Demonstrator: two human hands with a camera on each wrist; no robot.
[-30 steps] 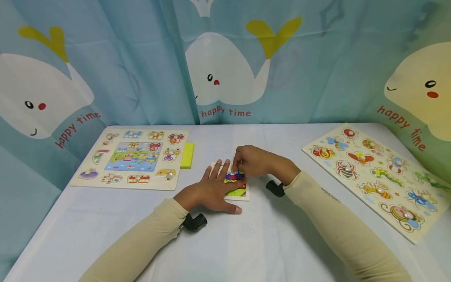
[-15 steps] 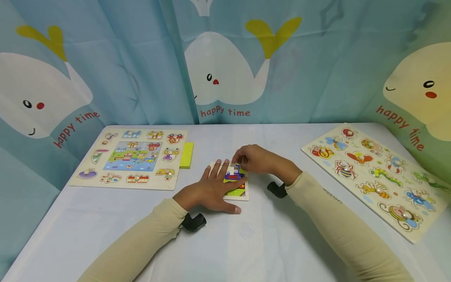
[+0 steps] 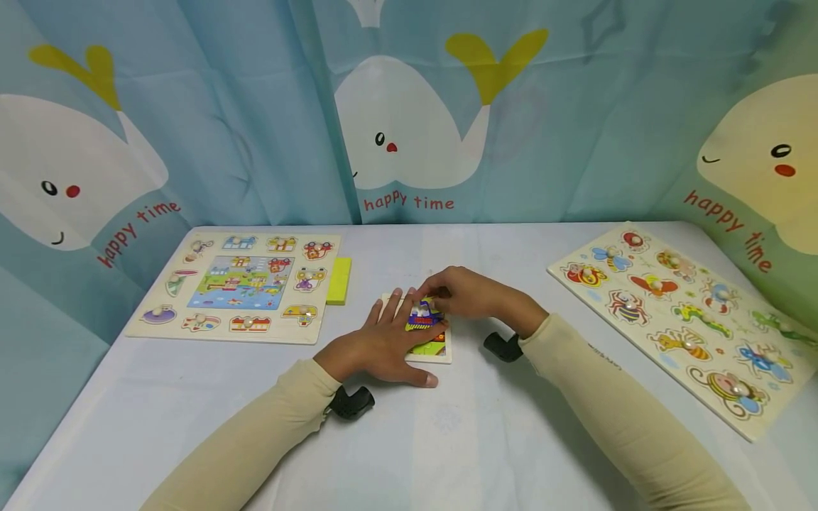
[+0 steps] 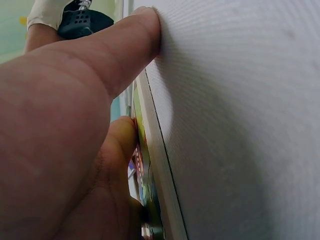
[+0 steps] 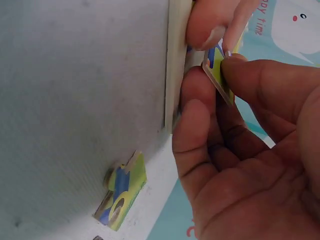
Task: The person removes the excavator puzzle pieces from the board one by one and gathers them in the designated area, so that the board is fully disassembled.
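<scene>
My left hand [image 3: 383, 346] lies flat with fingers spread across a small wooden jigsaw board [image 3: 437, 359]. Its thumb rests beyond the near edge, on the table cloth, as the left wrist view also shows. Between my left fingers a blue and yellow-green picture [image 3: 424, 321] shows; the palm hides the rest. My right hand [image 3: 463, 292] is at the board's far right corner. In the right wrist view, its thumb and fingers pinch a thin jigsaw piece [image 5: 218, 70], tilted over the board near a left fingertip. A loose jigsaw piece [image 5: 122, 192] lies on the cloth beside the board.
A knobbed vehicle puzzle board [image 3: 160, 333] lies at the left, with a yellow-green slab [image 3: 340, 282] at its right edge. At the right lies a knobbed insect puzzle board [image 3: 639, 345]. A whale-print curtain [image 3: 543, 170] hangs behind the table.
My right hand lifted slightly off the board's far corner, then came left and down with the jigsaw piece, closer to the left fingers. My left hand stayed flat in place.
</scene>
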